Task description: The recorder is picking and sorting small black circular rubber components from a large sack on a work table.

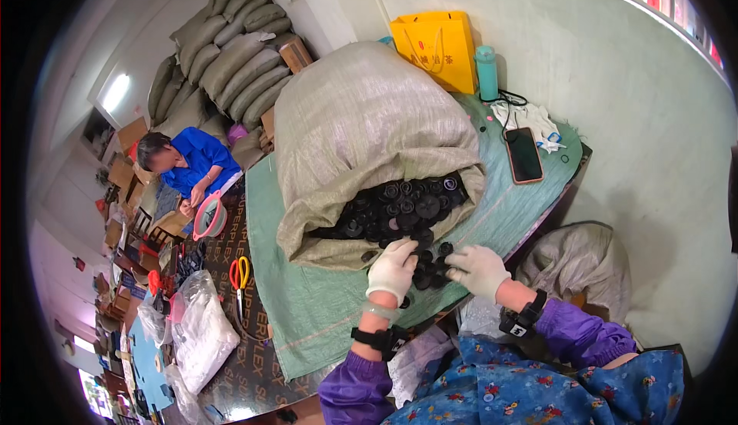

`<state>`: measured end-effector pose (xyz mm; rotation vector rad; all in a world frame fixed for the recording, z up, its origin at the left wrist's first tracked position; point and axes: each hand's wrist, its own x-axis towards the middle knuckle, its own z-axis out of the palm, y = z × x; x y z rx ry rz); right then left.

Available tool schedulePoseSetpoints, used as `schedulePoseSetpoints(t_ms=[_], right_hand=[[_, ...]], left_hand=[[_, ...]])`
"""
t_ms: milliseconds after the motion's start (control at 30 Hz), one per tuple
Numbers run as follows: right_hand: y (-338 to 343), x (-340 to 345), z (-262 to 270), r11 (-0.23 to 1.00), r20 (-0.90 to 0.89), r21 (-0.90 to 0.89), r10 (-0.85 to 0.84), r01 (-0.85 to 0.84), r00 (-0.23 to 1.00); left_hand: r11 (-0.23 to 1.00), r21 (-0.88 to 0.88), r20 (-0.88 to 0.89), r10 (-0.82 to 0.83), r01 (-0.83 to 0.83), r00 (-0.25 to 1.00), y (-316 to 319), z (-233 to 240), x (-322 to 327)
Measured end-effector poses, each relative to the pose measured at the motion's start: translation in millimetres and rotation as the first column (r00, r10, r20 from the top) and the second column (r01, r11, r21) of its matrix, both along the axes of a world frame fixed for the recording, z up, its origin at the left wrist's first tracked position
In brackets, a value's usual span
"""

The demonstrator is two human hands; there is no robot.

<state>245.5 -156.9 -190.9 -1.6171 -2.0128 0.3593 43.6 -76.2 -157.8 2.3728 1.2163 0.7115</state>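
A large woven sack [375, 102] lies on its side on a green woven sheet [323, 304], its mouth facing me. Many small round black parts [398, 206], apparently plastic or rubber, fill the mouth, and several have spilled onto the sheet. My left hand [393, 269], in a white glove, touches the spilled parts at the sack's lip; its fingers are bent, and whether it grips one is unclear. To the right, my gloved right hand [477, 270] has its fingertips at the edge of the same small pile. Its grip is also hard to make out.
Scissors [239, 286] and plastic bags [202, 333] lie on the dark table at left. A phone [524, 155], white gloves [533, 119], a turquoise bottle [486, 73] and a yellow paper bag [435, 50] are at upper right. Further off, a person in blue works by a pink-rimmed basket [210, 217].
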Motion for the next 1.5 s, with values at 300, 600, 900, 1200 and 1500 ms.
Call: schedulePoseSetpoints(t_ms=[300, 600, 900, 1200, 1500], right_hand=[[-7, -15, 13, 0.993, 0.238, -0.056, 0.116, -0.106, 0.964], [-13, -10, 9, 0.995, 0.109, -0.046, 0.098, -0.094, 0.989], [-14, -16, 7, 0.995, -0.180, 0.014, -0.092, 0.096, 0.979], [-33, -52, 29, 0.958, -0.252, 0.091, 0.287, -0.273, 0.924], [-41, -63, 11, 0.966, -0.721, -0.113, 0.082, -0.233, 0.688]], left_hand=[[0.999, 0.030, -0.504, 0.027, -0.014, 0.863, 20, -15, 41], [0.944, 0.303, -0.175, 0.189, -0.130, 0.966, 12, -12, 15], [0.861, -0.352, 0.293, 0.474, -0.367, 0.830, -55, -8, -40], [0.598, -0.705, 0.705, 0.530, 0.381, 0.472, -116, -19, -26], [0.953, -0.299, 0.583, 0.143, 0.047, 0.800, -115, -44, -30]])
